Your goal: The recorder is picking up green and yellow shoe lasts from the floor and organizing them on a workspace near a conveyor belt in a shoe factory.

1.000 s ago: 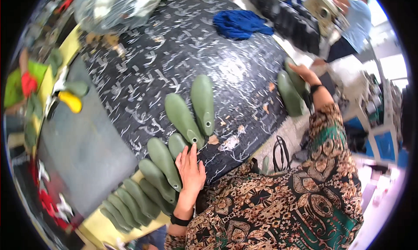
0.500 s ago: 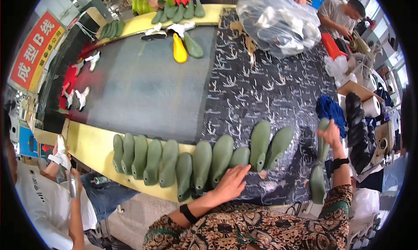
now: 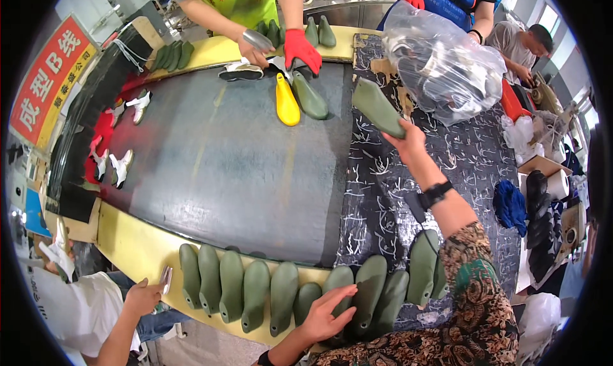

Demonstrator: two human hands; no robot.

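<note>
Along the near yellow edge (image 3: 137, 254) of the dark belt (image 3: 242, 168) your left hand (image 3: 327, 310) lies flat, fingers spread, on the row of green shoe lasts (image 3: 284, 296), gripping none of them, while your right hand (image 3: 408, 142) is stretched out over the patterned black mat (image 3: 447, 168) with its fingers closed round the heel of a single green last (image 3: 377, 107), held tilted in the air, toe pointing away from you. You look to be in the middle of carrying that last between the row and the far side of the bench; which way it is going cannot be told. Whatever you do next calls for a firm hold on the narrow end, since the long toe makes it want to swing, and the left hand should keep the row from tipping. Count what you have: about ten green lasts stand side by side in the near row, the rightmost partly behind your patterned sleeve (image 3: 479, 296); one is in your right hand. Across the belt lie one yellow last (image 3: 287, 101) and one green last (image 3: 310, 97) just beside it, touching the red-gloved hand (image 3: 301, 49) of a person opposite. Further green lasts sit along the far yellow edge, two near the gloves and roughly four at the left. A clear plastic bag (image 3: 444, 63) bulges just beyond your right hand.
</note>
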